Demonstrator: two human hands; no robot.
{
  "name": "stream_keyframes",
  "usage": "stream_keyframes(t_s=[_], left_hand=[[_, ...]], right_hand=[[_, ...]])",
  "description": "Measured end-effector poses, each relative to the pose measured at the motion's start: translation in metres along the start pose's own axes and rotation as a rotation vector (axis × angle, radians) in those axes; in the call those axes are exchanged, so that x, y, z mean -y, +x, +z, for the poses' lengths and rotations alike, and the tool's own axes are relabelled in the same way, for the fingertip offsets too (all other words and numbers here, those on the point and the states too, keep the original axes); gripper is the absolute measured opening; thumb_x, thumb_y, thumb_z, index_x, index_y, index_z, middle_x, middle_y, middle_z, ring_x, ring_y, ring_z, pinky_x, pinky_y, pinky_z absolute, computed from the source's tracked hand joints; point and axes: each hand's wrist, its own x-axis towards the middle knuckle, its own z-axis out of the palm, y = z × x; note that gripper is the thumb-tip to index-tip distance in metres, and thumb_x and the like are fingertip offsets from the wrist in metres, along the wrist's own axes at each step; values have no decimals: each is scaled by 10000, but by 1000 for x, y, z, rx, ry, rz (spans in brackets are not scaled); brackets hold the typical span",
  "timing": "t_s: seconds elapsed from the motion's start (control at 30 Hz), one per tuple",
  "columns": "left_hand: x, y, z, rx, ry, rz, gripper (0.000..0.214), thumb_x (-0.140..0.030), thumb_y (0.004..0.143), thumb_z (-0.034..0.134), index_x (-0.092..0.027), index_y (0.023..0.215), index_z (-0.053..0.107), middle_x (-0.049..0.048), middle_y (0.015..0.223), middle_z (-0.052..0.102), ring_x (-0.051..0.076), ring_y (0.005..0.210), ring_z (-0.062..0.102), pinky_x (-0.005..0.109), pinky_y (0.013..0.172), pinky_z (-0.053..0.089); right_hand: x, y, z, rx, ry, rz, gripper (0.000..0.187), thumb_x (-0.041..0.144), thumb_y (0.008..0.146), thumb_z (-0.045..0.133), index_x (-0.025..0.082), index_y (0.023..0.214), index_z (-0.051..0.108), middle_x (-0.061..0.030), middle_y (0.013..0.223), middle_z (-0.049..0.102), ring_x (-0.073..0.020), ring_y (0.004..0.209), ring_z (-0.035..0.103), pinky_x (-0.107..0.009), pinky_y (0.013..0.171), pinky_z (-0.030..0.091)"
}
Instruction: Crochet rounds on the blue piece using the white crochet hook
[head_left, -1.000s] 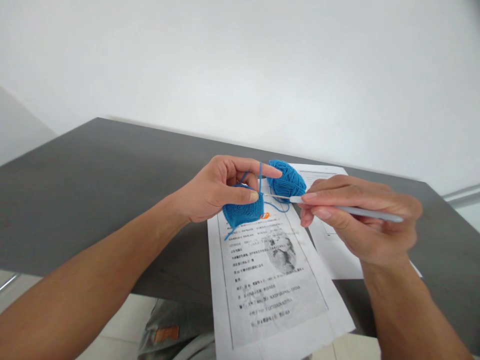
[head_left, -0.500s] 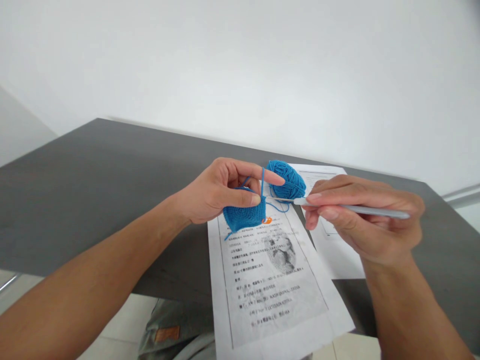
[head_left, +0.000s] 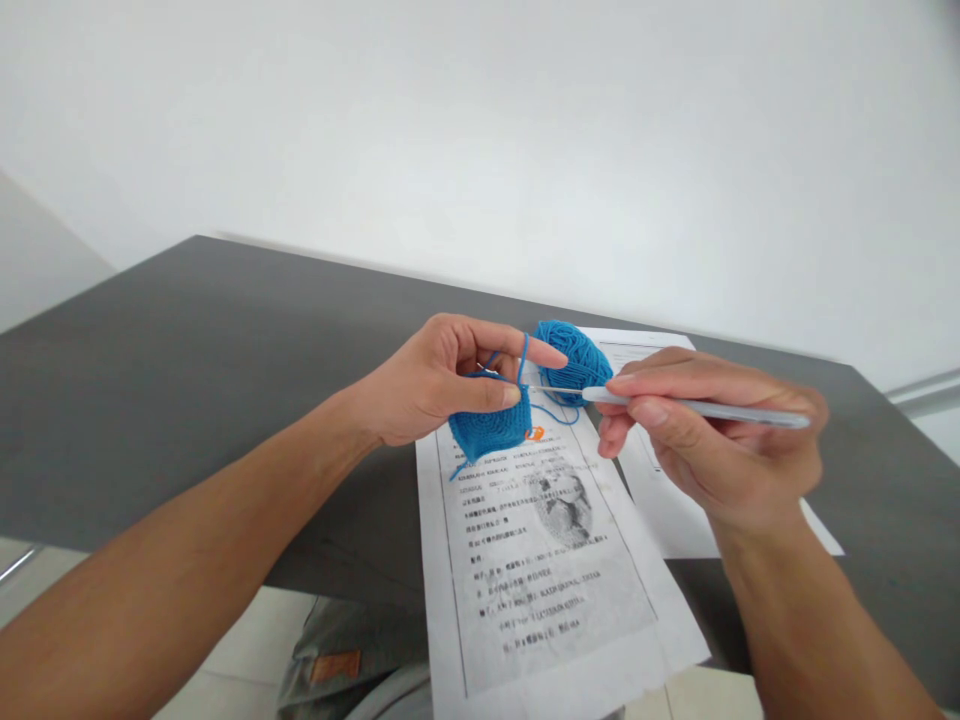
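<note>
Between thumb and fingers, my left hand (head_left: 465, 372) pinches a small blue crochet piece (head_left: 489, 428). A strand of blue yarn (head_left: 523, 358) loops over its outstretched index finger. An orange stitch marker (head_left: 535, 433) hangs at the piece's right edge, and a short yarn tail dangles at its lower left. My right hand (head_left: 720, 430) grips a crochet hook (head_left: 697, 405) with a pale grey handle, much like a pen. The hook's thin metal shaft reaches left to the upper right edge of the piece; its tip is too small to make out.
Behind my hands a ball of blue yarn (head_left: 574, 362) rests on the dark grey table (head_left: 225, 340). A printed sheet (head_left: 555, 620) with a picture lies below the crochet piece, overhanging the table's front edge. Another printed sheet (head_left: 679, 520) lies partly under my right hand. A white wall stands behind.
My right hand and the crochet hook have moved slightly left, towards the crochet piece. The shaft now sits a little higher at its edge. My left hand is nearly still.
</note>
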Motion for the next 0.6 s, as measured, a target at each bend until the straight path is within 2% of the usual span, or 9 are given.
stream_keyframes(t_s=[0.1,0.2,0.4,0.6], left_hand=[[-1,1,0,-1,-2,-26,367,-204,727,899,-135,1087,874,5,678,623,101,599,510,207,495,364],[-3,1,1,-1,-15,-63,379,-142,709,877,-128,1088,872,5,683,642,93,596,521,187,491,380],[-5,1,3,29,-69,-87,369,-97,686,871,-133,1054,878,8,697,668,89,597,560,165,487,414],[-4,-1,2,38,-81,-64,354,-153,713,902,-147,1067,882,20,720,682,94,600,572,169,483,420]], right_hand=[[6,3,-3,66,-145,-72,289,135,897,828,310,1122,877,-47,779,826,-242,675,755,-405,569,614],[10,7,-7,128,-193,-106,327,136,891,833,335,1148,870,-40,805,842,-254,704,762,-418,592,611],[8,8,-10,107,-91,-60,247,162,906,823,292,1107,884,-51,718,811,-228,611,732,-391,549,598],[0,3,-10,47,53,45,148,261,911,849,260,1053,894,-70,730,807,-206,564,726,-362,531,603]])
